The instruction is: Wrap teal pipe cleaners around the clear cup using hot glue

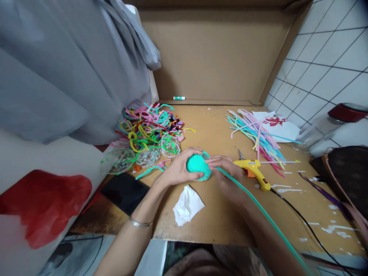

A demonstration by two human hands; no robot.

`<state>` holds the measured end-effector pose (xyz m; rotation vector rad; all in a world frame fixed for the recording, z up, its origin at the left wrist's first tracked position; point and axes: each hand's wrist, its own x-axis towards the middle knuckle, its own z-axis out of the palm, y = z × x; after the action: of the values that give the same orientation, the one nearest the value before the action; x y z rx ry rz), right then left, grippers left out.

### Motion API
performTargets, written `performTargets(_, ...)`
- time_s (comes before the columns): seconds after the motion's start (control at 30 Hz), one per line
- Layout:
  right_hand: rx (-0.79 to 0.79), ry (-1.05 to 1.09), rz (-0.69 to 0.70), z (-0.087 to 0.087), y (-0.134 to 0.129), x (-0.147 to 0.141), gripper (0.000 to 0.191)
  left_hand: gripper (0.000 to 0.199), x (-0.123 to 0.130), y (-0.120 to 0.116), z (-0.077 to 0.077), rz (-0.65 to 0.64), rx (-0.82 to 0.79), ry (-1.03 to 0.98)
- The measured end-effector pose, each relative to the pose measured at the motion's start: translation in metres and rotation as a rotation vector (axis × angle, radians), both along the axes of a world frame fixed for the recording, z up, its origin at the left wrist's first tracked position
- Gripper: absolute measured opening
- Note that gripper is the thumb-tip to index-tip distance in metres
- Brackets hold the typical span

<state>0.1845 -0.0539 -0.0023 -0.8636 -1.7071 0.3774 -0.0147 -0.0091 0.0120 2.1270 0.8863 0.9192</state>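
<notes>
A round teal piece (196, 165), its surface ridged by rows of fuzzy pipe cleaner, sits just over the table in the middle. My left hand (179, 167) is wrapped around its left side, fingers on the far edge and thumb at the near edge. From its right side a long teal pipe cleaner (253, 199) runs toward the lower right, across my right forearm. My right hand (227, 172) is closed on that strand where it meets the round piece, fingertips touching the piece. A crumpled white tissue (188, 205) lies just below.
A yellow hot glue gun (254, 168) with a black cord lies right of my hands. Loose pipe cleaners (258, 130) spread behind it; a colourful heap (143, 126) is at left. A black phone (125, 193), glue stick (179, 98), glass jar (319, 130) and dark bag (347, 176) surround the work.
</notes>
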Motion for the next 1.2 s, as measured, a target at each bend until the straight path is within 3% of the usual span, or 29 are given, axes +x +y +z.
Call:
performTargets(0.97, -0.013, -0.041, -0.013, -0.0003, 0.0002, 0.0004, 0.011, 0.052, -0.002, -0.0034, 0.0044, 0.009, 0.041, 0.087)
performTargets(1.2, 0.02, -0.047, -0.033, -0.0034, 0.0023, -0.0022, 0.01, 0.063, -0.0029, -0.0071, 0.0087, 0.014, 0.033, 0.137)
